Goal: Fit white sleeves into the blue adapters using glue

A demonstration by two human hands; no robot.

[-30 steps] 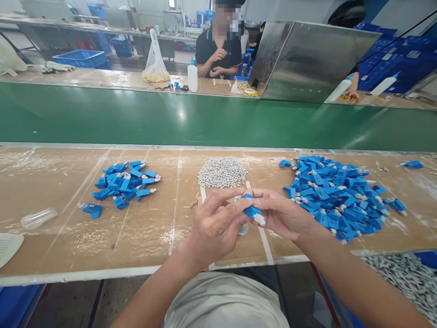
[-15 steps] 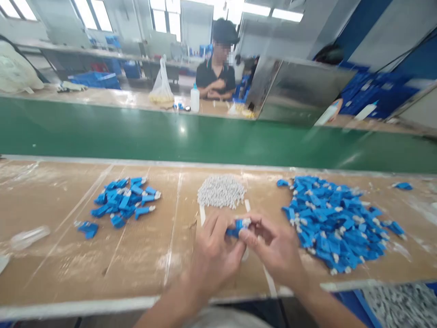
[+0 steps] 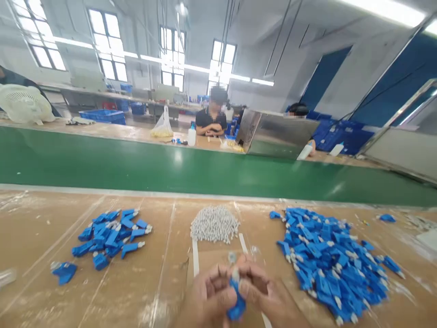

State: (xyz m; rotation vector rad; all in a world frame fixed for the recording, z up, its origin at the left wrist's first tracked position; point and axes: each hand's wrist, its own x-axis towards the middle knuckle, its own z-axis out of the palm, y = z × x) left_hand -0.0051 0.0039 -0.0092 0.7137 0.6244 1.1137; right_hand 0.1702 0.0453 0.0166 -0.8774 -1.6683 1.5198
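Note:
Both my hands meet low in the middle, holding one blue plastic part (image 3: 237, 303) with a pale tip pointing away from me. My left hand (image 3: 208, 289) pinches it from the left with thumb and fingers. On the other side, my right hand (image 3: 262, 289) presses its thumb near the pale tip. A small greyish round piece (image 3: 232, 257) shows just beyond my fingertips; whether I touch it I cannot tell. Just past my hands lies a heap of small grey-white pieces (image 3: 215, 224). Similar blue parts form a small group (image 3: 111, 234) on the left and a large pile (image 3: 336, 259) on the right.
The brown worktop (image 3: 164, 291) carries white tape strips. Beyond it runs a green belt (image 3: 143, 166). Across the belt sit a person (image 3: 211, 120), a white bottle (image 3: 191, 135), a plastic bag (image 3: 163, 125), a metal panel (image 3: 276, 136) and a fan (image 3: 25, 104).
The view has tilted upward, so the table and hands appear lower. In my hands the blue part has turned from lying sideways to having its pale tip pointing away.

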